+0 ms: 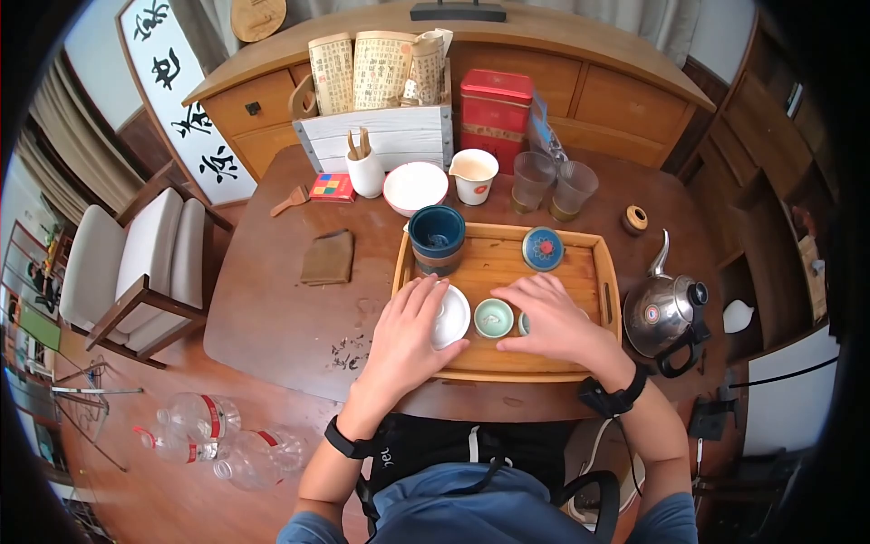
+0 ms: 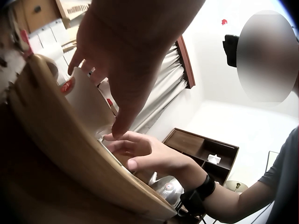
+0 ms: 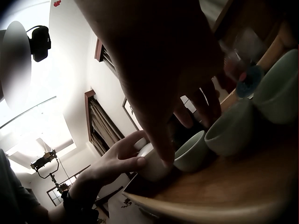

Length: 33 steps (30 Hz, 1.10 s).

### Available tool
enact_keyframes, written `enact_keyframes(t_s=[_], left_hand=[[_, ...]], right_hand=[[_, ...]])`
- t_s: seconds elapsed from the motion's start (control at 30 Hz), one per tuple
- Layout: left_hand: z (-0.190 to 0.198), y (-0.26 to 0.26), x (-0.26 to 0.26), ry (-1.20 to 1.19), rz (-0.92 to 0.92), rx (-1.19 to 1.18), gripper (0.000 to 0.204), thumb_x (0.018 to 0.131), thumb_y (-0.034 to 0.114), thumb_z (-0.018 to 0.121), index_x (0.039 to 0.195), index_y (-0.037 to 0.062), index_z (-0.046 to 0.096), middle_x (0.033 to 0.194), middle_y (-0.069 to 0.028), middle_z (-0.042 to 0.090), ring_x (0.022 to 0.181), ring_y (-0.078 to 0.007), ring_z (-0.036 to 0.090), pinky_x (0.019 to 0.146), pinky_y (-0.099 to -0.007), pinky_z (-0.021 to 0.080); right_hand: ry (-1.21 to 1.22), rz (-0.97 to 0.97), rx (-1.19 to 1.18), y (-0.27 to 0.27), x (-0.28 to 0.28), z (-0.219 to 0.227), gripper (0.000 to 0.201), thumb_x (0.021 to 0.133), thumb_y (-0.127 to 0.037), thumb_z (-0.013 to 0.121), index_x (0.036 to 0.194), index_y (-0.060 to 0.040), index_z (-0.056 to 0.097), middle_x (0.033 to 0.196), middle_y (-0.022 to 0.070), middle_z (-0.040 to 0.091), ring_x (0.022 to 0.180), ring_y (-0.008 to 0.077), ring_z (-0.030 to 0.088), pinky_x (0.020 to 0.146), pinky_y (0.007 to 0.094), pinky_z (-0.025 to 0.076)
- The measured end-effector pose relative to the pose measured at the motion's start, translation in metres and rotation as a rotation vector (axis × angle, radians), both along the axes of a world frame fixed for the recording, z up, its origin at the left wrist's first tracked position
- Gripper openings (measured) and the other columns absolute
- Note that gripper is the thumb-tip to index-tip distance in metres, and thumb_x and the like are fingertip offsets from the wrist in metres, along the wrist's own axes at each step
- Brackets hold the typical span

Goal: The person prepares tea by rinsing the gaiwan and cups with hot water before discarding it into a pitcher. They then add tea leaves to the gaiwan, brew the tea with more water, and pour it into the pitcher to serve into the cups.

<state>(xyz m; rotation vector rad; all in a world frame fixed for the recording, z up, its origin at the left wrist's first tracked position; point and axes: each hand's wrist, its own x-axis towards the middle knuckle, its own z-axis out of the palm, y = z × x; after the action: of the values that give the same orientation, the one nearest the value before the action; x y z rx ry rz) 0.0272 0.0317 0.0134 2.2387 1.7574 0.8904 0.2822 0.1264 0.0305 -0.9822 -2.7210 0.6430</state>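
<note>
My left hand spans a white lidded bowl on the left of the wooden tea tray, fingers along its far side and thumb at its near side. In the right wrist view, that thumb lies against the white bowl. My right hand hovers over the small pale green cups, thumb and forefinger spread on either side of the nearest green cup. Another green cup is partly hidden under this hand. The right wrist view shows three green cups in a row, including the middle cup.
A dark blue cup and a blue lid share the tray. Behind it stand a white bowl, a white pitcher and two clear glasses. A steel kettle stands right, a folded brown cloth left.
</note>
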Motion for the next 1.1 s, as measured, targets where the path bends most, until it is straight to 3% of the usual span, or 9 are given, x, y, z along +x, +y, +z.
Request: enact_keyframes(t_s=[0.17,0.37,0.47,0.57,0.73,0.83,1.0,1.1], left_hand=[[0.001,-0.002,-0.001,-0.023,0.014,-0.021,0.088,0.075,0.023,0.090,0.152,0.0031,0.051,0.150,-0.0180,0.058,0.139,-0.0403,0.052,0.117,-0.0504,0.043],[0.000,-0.002,-0.003,-0.041,0.041,-0.038,0.093,0.074,0.024,0.091,0.154,0.0032,0.049,0.153,-0.0174,0.055,0.141,-0.0393,0.049,0.116,-0.0495,0.041],[-0.003,-0.003,-0.004,-0.039,0.055,0.004,0.094,0.074,0.028,0.092,0.153,0.0017,0.049,0.153,-0.0184,0.054,0.141,-0.0392,0.049,0.115,-0.0493,0.042],[-0.007,-0.001,-0.007,-0.066,0.047,-0.006,0.095,0.075,0.033,0.092,0.153,0.0002,0.049,0.153,-0.0194,0.053,0.141,-0.0393,0.049,0.114,-0.0491,0.043],[0.000,0.001,-0.011,-0.082,0.057,-0.057,0.089,0.084,0.039,0.086,0.154,-0.0006,0.049,0.154,-0.0208,0.053,0.143,-0.0403,0.049,0.117,-0.0494,0.041],[0.002,0.008,-0.016,-0.128,0.100,-0.053,0.084,0.091,0.039,0.080,0.156,-0.0023,0.045,0.158,-0.0238,0.049,0.146,-0.0415,0.046,0.121,-0.0495,0.039],[0.002,0.035,-0.039,-0.341,0.146,-0.075,0.081,0.098,0.032,0.074,0.159,-0.0070,0.037,0.163,-0.0295,0.042,0.152,-0.0425,0.042,0.125,-0.0462,0.035],[-0.005,0.056,-0.051,-0.466,0.125,-0.104,0.080,0.099,0.030,0.074,0.160,-0.0071,0.037,0.164,-0.0287,0.042,0.151,-0.0404,0.044,0.124,-0.0451,0.037]], right_hand=[[0.006,0.028,0.046,0.001,-0.010,-0.020,0.066,0.084,-0.039,0.084,0.137,-0.0038,0.065,0.121,0.0159,0.065,0.122,0.0341,0.056,0.115,0.0467,0.034],[-0.023,0.035,-0.018,0.001,-0.013,-0.012,0.065,0.085,-0.040,0.083,0.135,-0.0039,0.066,0.121,0.0159,0.066,0.123,0.0352,0.056,0.116,0.0465,0.034],[-0.065,0.035,-0.073,0.005,-0.015,0.005,0.071,0.084,-0.043,0.084,0.140,-0.0040,0.063,0.128,0.0164,0.065,0.128,0.0357,0.055,0.118,0.0478,0.035],[0.047,-0.128,-0.136,0.016,-0.020,0.022,0.078,0.084,-0.045,0.085,0.145,-0.0044,0.059,0.136,0.0177,0.063,0.133,0.0368,0.054,0.118,0.0488,0.036],[0.224,-0.181,-0.201,0.046,-0.041,0.034,0.083,0.086,-0.034,0.087,0.155,-0.0056,0.050,0.139,0.0163,0.060,0.128,0.0293,0.058,0.112,0.0425,0.047],[0.254,-0.146,-0.140,0.064,-0.054,0.029,0.083,0.087,-0.035,0.087,0.154,-0.0049,0.049,0.139,0.0164,0.059,0.128,0.0299,0.058,0.112,0.0431,0.046],[-0.054,-0.271,0.189,0.089,-0.046,0.020,0.065,0.085,-0.028,0.082,0.142,-0.0061,0.059,0.138,0.0191,0.059,0.133,0.0370,0.053,0.111,0.0479,0.044],[-0.176,-0.304,0.159,0.092,-0.033,0.020,0.061,0.086,-0.028,0.082,0.139,-0.0063,0.062,0.136,0.0178,0.059,0.131,0.0358,0.054,0.110,0.0476,0.044]])
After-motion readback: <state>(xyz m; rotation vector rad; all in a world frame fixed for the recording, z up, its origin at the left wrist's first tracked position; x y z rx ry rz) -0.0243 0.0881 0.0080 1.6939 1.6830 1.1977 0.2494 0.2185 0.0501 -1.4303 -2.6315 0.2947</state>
